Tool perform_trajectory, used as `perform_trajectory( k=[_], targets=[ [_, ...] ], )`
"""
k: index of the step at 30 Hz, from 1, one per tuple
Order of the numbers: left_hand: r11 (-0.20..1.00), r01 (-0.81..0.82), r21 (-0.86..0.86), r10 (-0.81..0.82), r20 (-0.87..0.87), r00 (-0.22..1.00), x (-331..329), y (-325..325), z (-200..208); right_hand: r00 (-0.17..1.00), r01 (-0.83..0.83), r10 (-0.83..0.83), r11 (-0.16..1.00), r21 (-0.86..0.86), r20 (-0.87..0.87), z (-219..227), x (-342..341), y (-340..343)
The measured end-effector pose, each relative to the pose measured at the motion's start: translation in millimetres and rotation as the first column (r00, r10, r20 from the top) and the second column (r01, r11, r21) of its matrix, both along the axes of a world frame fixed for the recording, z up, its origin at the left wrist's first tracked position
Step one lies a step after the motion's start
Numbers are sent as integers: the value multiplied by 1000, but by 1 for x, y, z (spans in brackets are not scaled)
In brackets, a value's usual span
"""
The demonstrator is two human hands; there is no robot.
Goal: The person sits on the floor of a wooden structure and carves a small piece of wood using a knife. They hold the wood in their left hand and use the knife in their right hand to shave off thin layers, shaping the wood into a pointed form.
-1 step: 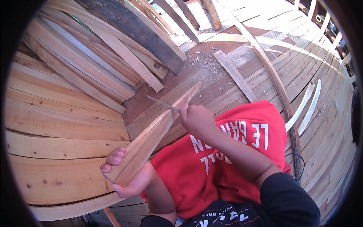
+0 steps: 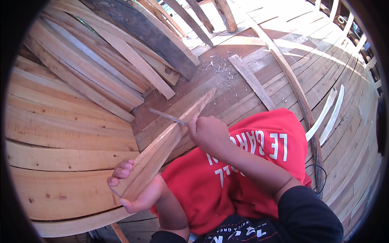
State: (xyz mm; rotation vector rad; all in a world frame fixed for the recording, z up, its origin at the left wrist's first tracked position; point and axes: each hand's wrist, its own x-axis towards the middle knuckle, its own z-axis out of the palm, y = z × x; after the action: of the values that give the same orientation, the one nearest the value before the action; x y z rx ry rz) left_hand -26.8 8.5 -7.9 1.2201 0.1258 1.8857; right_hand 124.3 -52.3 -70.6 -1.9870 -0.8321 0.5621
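Observation:
A long wooden piece (image 2: 160, 156), tapering to a point at its far end, slants away from me over the floor. My left hand (image 2: 145, 195) is closed around its wide near end, with the thumb below and the fingers over the far edge. My right hand (image 2: 210, 133) grips a knife (image 2: 167, 116) whose thin blade lies across the wood's upper edge, about halfway along, and points to the left. The knife's handle is hidden in my fist. A red cloth with white lettering (image 2: 259, 162) covers my lap beneath my right forearm.
Several planks (image 2: 93, 60) lean in a stack at the upper left, beside a dark timber (image 2: 142, 34). Plank walling (image 2: 65, 158) curves along the left. Shavings (image 2: 227, 73) litter the floor near a short board (image 2: 252, 83). A long curved batten (image 2: 291, 81) lies to the right.
My right hand and the knife have slid a little along the wood's edge toward me and to the left. The wood and my left hand have stayed put.

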Motion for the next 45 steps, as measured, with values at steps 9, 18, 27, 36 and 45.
perform_trajectory(
  k=[9,18,27,36,45],
  targets=[
    [990,96,107,-90,-55,994,-3,-9,-2,983,170,-162,982,-83,92,-41,40,11],
    [999,0,51,0,-9,1000,10,-2,5,967,252,-252,954,-161,24,-85,64,17],
    [951,300,71,-290,-116,950,-12,26,5,997,-26,22,997,70,69,-14,1,20],
    [953,299,43,-297,-50,954,-12,23,5,991,-106,89,979,174,102,-3,-20,17],
    [968,252,-22,-252,-23,967,-16,33,2,980,-29,-11,980,196,197,-15,-28,26]
  ],
)
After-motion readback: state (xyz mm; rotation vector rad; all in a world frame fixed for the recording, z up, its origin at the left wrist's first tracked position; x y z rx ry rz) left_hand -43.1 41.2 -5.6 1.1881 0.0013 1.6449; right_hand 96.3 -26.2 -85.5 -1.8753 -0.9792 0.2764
